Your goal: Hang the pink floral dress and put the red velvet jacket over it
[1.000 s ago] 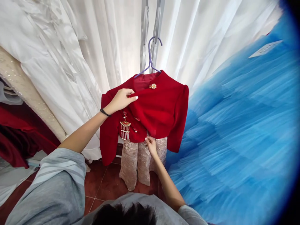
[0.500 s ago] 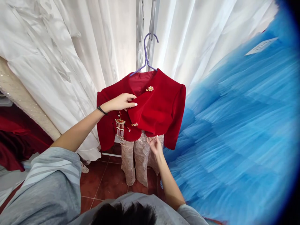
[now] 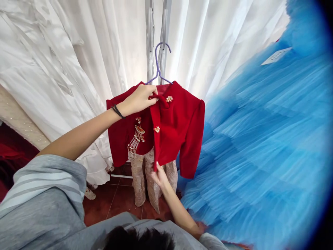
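Note:
A red velvet jacket [image 3: 179, 128] hangs on a purple hanger [image 3: 157, 60]. My left hand [image 3: 142, 99], with a black band at its wrist, pinches the upper corner of the jacket's front flap near the neckline. Down at the hem, my right hand [image 3: 160, 176] grips the lower edge of the same flap between thumb and fingers. Two pearl flower buttons sit on this front edge, the upper one [image 3: 169, 99] by the collar and the lower one [image 3: 156, 129] midway. A beaded tassel brooch [image 3: 136, 139] dangles on the other front panel.
Pale patterned fabric [image 3: 139, 184] hangs below the jacket above red floor tiles [image 3: 99, 205]. Metal rack uprights [image 3: 150, 38] stand behind. A white gown [image 3: 52, 97] fills the left side; a layered blue tulle dress [image 3: 260, 149] fills the right.
My left hand has moved up to the neckline and drawn the flap's corner up. My right hand, its fingers loosely spread before, now grips the hem, and the flap's edge hangs straighter.

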Motion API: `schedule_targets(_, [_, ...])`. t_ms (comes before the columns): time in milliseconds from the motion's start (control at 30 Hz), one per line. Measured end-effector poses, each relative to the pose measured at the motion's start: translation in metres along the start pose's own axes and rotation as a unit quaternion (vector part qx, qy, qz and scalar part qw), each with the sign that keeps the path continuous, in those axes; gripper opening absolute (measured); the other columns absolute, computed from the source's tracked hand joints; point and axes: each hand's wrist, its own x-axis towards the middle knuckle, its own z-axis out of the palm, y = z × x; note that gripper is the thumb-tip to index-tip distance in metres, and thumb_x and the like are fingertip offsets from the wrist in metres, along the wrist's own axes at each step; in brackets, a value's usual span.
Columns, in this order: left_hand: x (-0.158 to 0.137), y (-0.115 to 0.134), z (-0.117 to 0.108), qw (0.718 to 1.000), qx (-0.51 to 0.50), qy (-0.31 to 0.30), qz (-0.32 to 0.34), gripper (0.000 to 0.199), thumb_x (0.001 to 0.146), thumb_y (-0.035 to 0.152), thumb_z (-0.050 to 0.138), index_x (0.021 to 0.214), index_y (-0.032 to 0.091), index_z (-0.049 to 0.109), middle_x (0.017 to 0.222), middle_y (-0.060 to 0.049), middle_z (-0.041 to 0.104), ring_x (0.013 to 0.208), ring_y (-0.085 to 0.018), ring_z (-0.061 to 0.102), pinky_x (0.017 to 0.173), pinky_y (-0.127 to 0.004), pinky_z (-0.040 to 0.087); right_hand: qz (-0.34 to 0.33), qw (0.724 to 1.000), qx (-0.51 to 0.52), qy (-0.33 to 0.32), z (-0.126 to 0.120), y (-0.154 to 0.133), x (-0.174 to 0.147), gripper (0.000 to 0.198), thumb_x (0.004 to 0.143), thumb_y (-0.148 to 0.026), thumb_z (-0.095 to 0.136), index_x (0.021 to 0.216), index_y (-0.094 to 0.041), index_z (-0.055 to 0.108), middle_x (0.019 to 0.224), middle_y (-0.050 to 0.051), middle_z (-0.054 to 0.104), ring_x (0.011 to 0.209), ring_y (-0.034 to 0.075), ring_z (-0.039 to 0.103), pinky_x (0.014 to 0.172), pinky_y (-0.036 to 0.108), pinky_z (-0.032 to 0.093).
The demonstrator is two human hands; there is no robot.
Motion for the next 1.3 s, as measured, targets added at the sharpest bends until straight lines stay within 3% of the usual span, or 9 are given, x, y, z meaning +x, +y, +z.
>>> schedule_targets(200, [-0.001, -0.03, -0.006, 0.978, -0.079, -0.177, -0.074, 0.033, 0.073, 0.023, 0.058, 0.104, 0.013, 0.068, 0.073, -0.002, 0.062, 0.063, -0.016, 0.057, 0.061, -0.027, 0.043, -0.03, 0.982, -0.183, 0.028, 0.023, 0.017, 0.022, 0.025, 0.075, -0.038, 0.077, 0.081, -0.022, 0.059, 0.08, -0.001, 0.066, 0.075, 0.013, 0.065, 0.066, 0.025, 0.055])
schedule_targets(300, [-0.01, -0.037, -0.025, 0.976, -0.088, -0.193, -0.046, 0.046, 0.074, 0.031, 0.062, 0.118, 0.016, 0.063, 0.077, -0.001, 0.063, 0.068, -0.016, 0.058, 0.062, -0.026, 0.041, 0.02, 0.923, -0.384, -0.033, 0.011, 0.008, 0.014, 0.027, 0.074, -0.036, 0.075, 0.091, -0.022, 0.059, 0.08, -0.003, 0.063, 0.069, 0.012, 0.061, 0.062, 0.026, 0.05])
schedule_targets(467, [-0.03, -0.048, -0.023, 0.975, -0.048, -0.216, -0.036, 0.018, 0.074, 0.034, 0.062, 0.077, 0.017, 0.059, 0.066, 0.0, 0.057, 0.062, -0.015, 0.054, 0.059, -0.027, 0.036, 0.062, 0.86, -0.497, -0.096, -0.001, -0.027, -0.011, 0.015, 0.066, -0.021, 0.075, 0.076, -0.017, 0.065, 0.058, -0.004, 0.057, 0.058, 0.012, 0.052, 0.06, 0.026, 0.043])
schedule_targets(567, [-0.042, -0.052, -0.003, 0.982, -0.015, -0.182, -0.045, 0.019, 0.075, 0.031, 0.06, 0.067, 0.019, 0.048, 0.063, 0.0, 0.055, 0.06, -0.015, 0.052, 0.058, -0.027, 0.034, 0.011, 0.824, -0.554, -0.116, 0.017, -0.072, -0.029, 0.016, 0.074, -0.026, 0.07, 0.087, -0.016, 0.07, 0.07, -0.001, 0.065, 0.066, 0.013, 0.058, 0.064, 0.026, 0.045])
schedule_targets(733, [-0.059, -0.044, 0.006, 0.989, 0.006, -0.12, -0.088, 0.016, 0.081, 0.034, 0.057, 0.083, 0.019, 0.057, 0.078, -0.003, 0.065, 0.07, -0.018, 0.06, 0.06, -0.027, 0.037, -0.033, 0.697, -0.693, -0.181, 0.073, -0.17, -0.068, 0.035, 0.087, -0.045, 0.056, 0.095, -0.014, 0.071, 0.077, 0.005, 0.071, 0.06, 0.017, 0.066, 0.053, 0.025, 0.047])
schedule_targets(900, [-0.089, -0.047, -0.005, 0.985, -0.039, -0.078, -0.146, 0.035, 0.086, 0.053, 0.055, 0.098, 0.021, 0.064, 0.085, -0.003, 0.071, 0.072, -0.018, 0.063, 0.063, -0.026, 0.042, -0.259, 0.541, -0.8, 0.006, 0.092, -0.237, -0.089, 0.03, 0.087, -0.04, 0.056, 0.103, -0.019, 0.071, 0.084, 0.006, 0.074, 0.072, 0.021, 0.068, 0.067, 0.032, 0.053])
schedule_targets(1000, [-0.119, -0.045, 0.017, 0.98, -0.026, 0.049, -0.191, 0.032, 0.093, 0.043, 0.045, 0.096, 0.019, 0.065, 0.086, -0.006, 0.07, 0.073, -0.018, 0.063, 0.07, -0.029, 0.047, -0.39, 0.492, -0.772, 0.098, 0.083, -0.248, -0.087, 0.043, 0.086, -0.04, 0.056, 0.124, -0.019, 0.061, 0.112, 0.013, 0.07, 0.087, 0.025, 0.068, 0.078, 0.041, 0.056])
schedule_targets(1100, [-0.138, -0.028, 0.063, 0.948, 0.055, 0.192, -0.249, 0.033, 0.094, 0.035, 0.041, 0.111, 0.018, 0.063, 0.111, -0.013, 0.067, 0.106, -0.025, 0.062, 0.096, -0.038, 0.046, -0.508, 0.447, -0.725, 0.132, 0.085, -0.237, -0.065, 0.074, 0.082, -0.051, 0.06, 0.145, -0.019, 0.039, 0.147, 0.021, 0.043, 0.129, 0.034, 0.05, 0.101, 0.055, 0.046])
schedule_targets(1300, [-0.111, -0.001, 0.122, 0.895, 0.11, 0.214, -0.376, 0.101, 0.079, 0.059, 0.062, 0.15, 0.002, 0.021, 0.157, -0.034, 0.011, 0.148, -0.045, 0.008, 0.116, -0.064, 0.011, -0.513, 0.404, -0.726, 0.217, 0.122, -0.2, 0.023, 0.124, 0.066, -0.063, 0.071, 0.154, -0.005, 0.006, 0.158, 0.032, -0.003, 0.147, 0.049, -0.005, 0.109, 0.075, 0.012])
